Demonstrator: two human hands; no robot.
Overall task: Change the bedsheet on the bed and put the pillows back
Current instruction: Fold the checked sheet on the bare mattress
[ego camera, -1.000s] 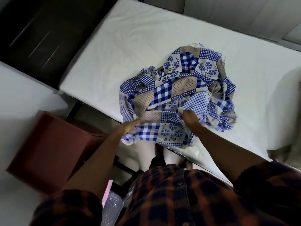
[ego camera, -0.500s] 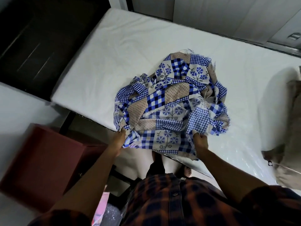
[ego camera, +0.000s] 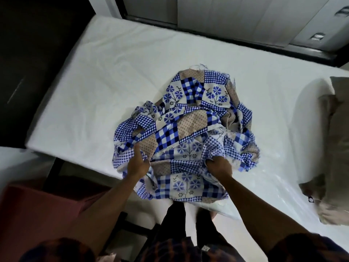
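Moved up from the near hem into the patchwork bedsheet [ego camera: 188,129], still bunched at the middle of the bare bed [ego camera: 113,82], left hand [ego camera: 137,164] and right hand [ego camera: 220,166] each clenched on a fold, apparently hunting an edge; spreading not begun, pillows [ego camera: 338,140] aside.

Crumpled blue patchwork bedsheet [ego camera: 190,133] on white mattress [ego camera: 113,72]

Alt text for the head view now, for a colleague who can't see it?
The left hand and right hand grip the near side of a crumpled blue patchwork bedsheet heaped on a white mattress. A beige pillow lies at the bed's right end; a reddish box sits lower left.
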